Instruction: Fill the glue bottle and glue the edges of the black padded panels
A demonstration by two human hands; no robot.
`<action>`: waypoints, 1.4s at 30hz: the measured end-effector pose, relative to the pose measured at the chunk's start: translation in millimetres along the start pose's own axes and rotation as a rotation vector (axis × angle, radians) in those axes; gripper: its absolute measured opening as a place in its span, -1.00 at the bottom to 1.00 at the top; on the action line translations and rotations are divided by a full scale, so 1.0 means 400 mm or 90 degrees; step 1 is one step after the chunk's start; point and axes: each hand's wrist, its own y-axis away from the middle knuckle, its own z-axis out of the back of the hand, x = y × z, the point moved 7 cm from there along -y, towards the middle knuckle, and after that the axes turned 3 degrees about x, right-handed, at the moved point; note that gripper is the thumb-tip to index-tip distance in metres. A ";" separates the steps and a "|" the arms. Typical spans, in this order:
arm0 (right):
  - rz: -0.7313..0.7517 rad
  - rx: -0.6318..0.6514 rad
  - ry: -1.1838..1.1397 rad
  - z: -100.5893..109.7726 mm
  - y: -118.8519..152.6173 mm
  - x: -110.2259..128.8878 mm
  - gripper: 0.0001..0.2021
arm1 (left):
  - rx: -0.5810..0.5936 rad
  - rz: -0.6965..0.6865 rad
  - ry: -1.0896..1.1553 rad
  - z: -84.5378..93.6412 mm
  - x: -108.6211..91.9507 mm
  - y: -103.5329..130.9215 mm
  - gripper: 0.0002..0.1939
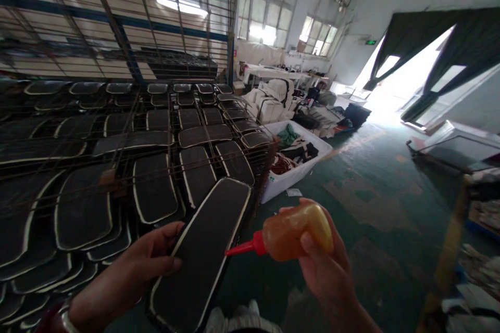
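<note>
A long black panel with rounded ends [207,239] is tilted in front of me, with a pale line running along its edge. My left hand [156,255] grips its left edge, thumb on the face and fingers underneath. In my right hand [322,265] lies a squeeze bottle [292,231] of amber liquid, held sideways. Its red nozzle [244,246] points left, and the tip is at the panel's right edge. Many similar black panels [154,187] with pale rims rest on the wire rack to the left.
Thin metal rods of the rack [175,52] rise at the left. Beyond the panel stands a white bin [269,190] with cloth and cords inside. White bundles [269,101] are piled farther back. Green floor [359,192] stretches toward a bright doorway with dark curtains [406,47].
</note>
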 end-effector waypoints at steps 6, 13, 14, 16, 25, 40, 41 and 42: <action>0.000 0.031 0.030 -0.008 0.026 0.000 -0.52 | -0.014 -0.027 0.027 -0.025 -0.024 -0.003 -0.59; -0.021 -0.025 0.048 -0.017 0.054 0.008 -0.40 | -0.076 -0.056 0.037 -0.023 -0.043 -0.002 -0.54; -0.021 -0.025 0.050 -0.019 0.057 0.008 -0.39 | -0.091 -0.061 0.037 -0.022 -0.045 -0.001 -0.53; -0.021 -0.014 0.058 -0.019 0.059 0.008 -0.38 | -0.116 -0.071 0.036 -0.022 -0.051 0.000 -0.50; -0.006 -0.073 0.012 0.000 0.074 -0.007 -0.37 | -0.213 -0.118 0.088 -0.018 -0.069 -0.007 -0.42; 0.084 -0.125 0.060 0.001 -0.152 0.020 -0.54 | -0.059 -0.072 0.130 -0.136 0.059 -0.065 -0.40; 0.119 -0.118 0.105 0.001 -0.155 0.027 -0.53 | -0.056 -0.068 0.132 -0.140 0.066 -0.066 -0.39; 0.141 -0.112 0.143 0.001 -0.154 0.029 -0.51 | -0.059 -0.066 0.136 -0.141 0.071 -0.066 -0.38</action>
